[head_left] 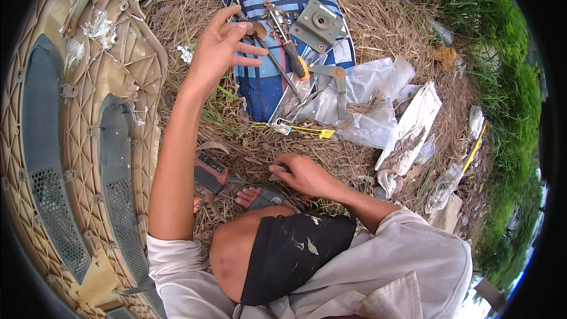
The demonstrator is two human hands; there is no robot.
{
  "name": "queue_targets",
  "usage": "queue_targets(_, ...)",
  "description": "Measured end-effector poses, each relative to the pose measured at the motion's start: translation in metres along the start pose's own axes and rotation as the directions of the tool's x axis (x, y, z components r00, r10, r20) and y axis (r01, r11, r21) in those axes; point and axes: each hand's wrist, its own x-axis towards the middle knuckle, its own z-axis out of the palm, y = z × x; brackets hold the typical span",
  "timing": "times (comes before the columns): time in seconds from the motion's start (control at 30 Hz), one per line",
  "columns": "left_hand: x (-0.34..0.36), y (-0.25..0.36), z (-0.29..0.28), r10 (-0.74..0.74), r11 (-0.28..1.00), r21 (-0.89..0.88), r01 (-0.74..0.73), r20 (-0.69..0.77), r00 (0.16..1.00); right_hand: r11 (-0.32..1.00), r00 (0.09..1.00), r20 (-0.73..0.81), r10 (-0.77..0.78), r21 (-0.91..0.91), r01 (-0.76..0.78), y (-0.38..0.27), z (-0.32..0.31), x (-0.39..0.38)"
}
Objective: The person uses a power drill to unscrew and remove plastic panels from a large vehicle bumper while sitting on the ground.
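My left hand (pixel 220 52) reaches over a blue plaid cushion (pixel 254 91), its fingers spread and apart. Beside its fingertips is a brown, rusty-looking flat piece (pixel 257 30), at the upper end of a dark metal rod (pixel 277 65) lying across the cushion. A screwdriver with an orange and black handle (pixel 296 62) lies there among small metal fittings (pixel 276 18). To its right rests a grey metal bracket plate (pixel 319 25). My right hand (pixel 308 176) is low over the dry grass by my foot, fingers curled; whether they pinch something is hidden.
A large tan plastic panel (pixel 112 77) with dark mesh inserts fills the left side. A red and black tool (pixel 211 173) lies by my sandalled foot (pixel 260 196). An angled metal bracket (pixel 341 91), clear plastic bags (pixel 372 121) and a dirty white sheet (pixel 410 124) are beyond.
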Motion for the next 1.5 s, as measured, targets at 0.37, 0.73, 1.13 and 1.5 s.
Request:
queue_targets(0.37, -0.323, -0.056, -0.051, 0.234, 0.791, 0.600, 0.116, -0.474, 0.849, 0.735, 0.925, 0.298, -0.237, 0.677, -0.030, -0.120, 0.146, 0.077)
queue_targets(0.73, -0.515, -0.159, -0.123, -0.171, 0.910, -0.297, -0.288, -0.904, 0.391, 0.040, 0.543, 0.642, -0.541, -0.625, 0.779, -0.056, 0.276, 0.100)
queue_targets(1.13, -0.523, -0.118, -0.141, 0.172, 0.710, -0.089, -0.699, -0.940, 0.295, 0.513, 0.650, 0.626, -0.430, -0.424, 0.747, -0.137, 0.254, 0.050)
queue_targets(1.5, -0.516, -0.067, -0.134, 0.289, 0.612, -0.021, -0.791, -0.924, 0.249, 0.877, 0.683, 0.717, -0.143, -0.228, 0.423, -0.197, 0.220, 0.000)
